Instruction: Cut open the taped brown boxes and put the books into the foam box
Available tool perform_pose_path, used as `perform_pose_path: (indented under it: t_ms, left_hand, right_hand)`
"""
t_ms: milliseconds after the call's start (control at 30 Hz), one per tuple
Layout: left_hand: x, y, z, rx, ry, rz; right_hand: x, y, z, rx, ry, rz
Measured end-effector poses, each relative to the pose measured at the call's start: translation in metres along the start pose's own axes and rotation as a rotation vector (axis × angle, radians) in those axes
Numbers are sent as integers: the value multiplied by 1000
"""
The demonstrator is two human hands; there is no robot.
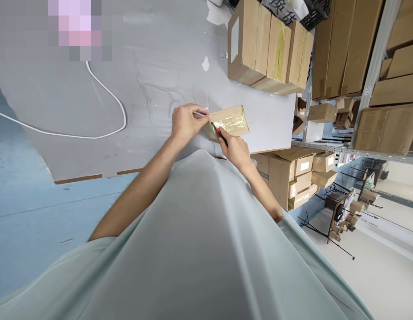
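Note:
A small cardboard box [231, 119] with shiny clear tape across it lies on the grey table in front of me. My left hand [188, 122] is closed in a pinch at the box's left corner. A thin whitish edge shows between its thumb and forefinger, too small to name. Closed around a red and black utility knife [222, 135] is my right hand [237, 150], at the near side of the box. The knife's tip points toward the left corner, close to my left fingertips. Whether the blade touches the tape cannot be made out.
Three taped cartons [269, 49] stand in a row at the table's back right. A white cable [124, 118] curves over the table's left part [76, 155]. Right of the table are an open carton of smaller boxes [279, 173] and metal shelving [376, 58] stacked with cartons.

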State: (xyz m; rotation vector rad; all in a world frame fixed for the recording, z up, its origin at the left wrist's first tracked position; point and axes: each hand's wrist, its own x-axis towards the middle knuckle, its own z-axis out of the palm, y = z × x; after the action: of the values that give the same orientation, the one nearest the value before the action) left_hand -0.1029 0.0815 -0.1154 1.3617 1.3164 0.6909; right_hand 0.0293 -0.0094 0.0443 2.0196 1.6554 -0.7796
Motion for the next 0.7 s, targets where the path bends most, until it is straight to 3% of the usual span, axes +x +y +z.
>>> perform_pose_path:
  t_ms: [133, 333, 700]
  left_hand:
    - [-2, 2, 5, 30, 35, 8]
    - [-8, 3, 8, 51, 83, 5]
    - [-15, 1, 17, 105, 56, 18]
  right_hand:
    - [-4, -4, -3, -20, -61, 10]
    - [2, -8, 3, -6, -55, 35]
    - [-8, -11, 23, 1, -60, 67]
